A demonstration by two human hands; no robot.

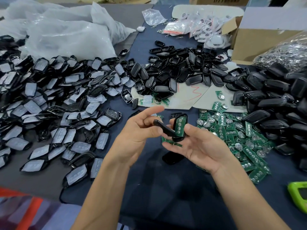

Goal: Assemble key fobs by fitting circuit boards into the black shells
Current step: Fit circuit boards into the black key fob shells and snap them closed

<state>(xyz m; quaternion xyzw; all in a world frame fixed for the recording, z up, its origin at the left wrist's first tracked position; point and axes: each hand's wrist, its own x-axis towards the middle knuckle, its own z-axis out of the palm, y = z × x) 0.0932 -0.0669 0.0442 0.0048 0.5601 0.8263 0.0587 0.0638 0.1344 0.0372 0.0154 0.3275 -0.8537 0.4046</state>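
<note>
Shell (pixel 178 139) long axis near-vertical, right hand (pixel 199 146) pinches it; left hand (pixel 137 130) pinches cover (pixel 163 128).

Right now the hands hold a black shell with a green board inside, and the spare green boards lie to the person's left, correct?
No: the head view shows the spare green boards on the person's right. The rest is correct.

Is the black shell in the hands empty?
No, a green circuit board with round silver button pads sits inside the black plastic shell that the right hand holds.
</note>
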